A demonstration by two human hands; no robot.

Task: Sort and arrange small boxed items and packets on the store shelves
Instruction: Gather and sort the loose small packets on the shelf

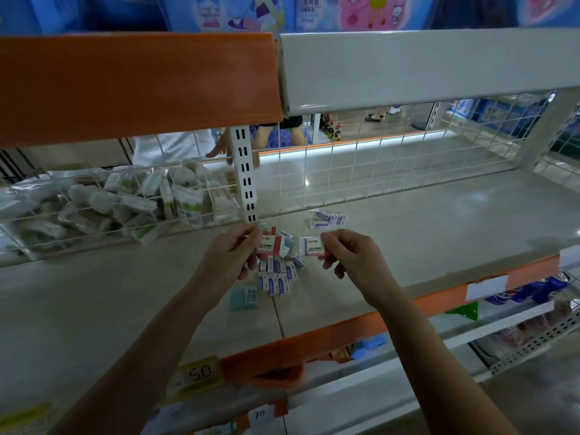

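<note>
Two 2B boxes [272, 245] pinched, long axes level

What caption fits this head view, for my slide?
Left hand and right hand each hold a 2B box above blue-and-white boxes.

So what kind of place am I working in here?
Most likely a retail store aisle. A shelf with an orange edge carries a handwritten price tag, a wire basket holds packets, and each hand, left and right, holds a small box.
</note>
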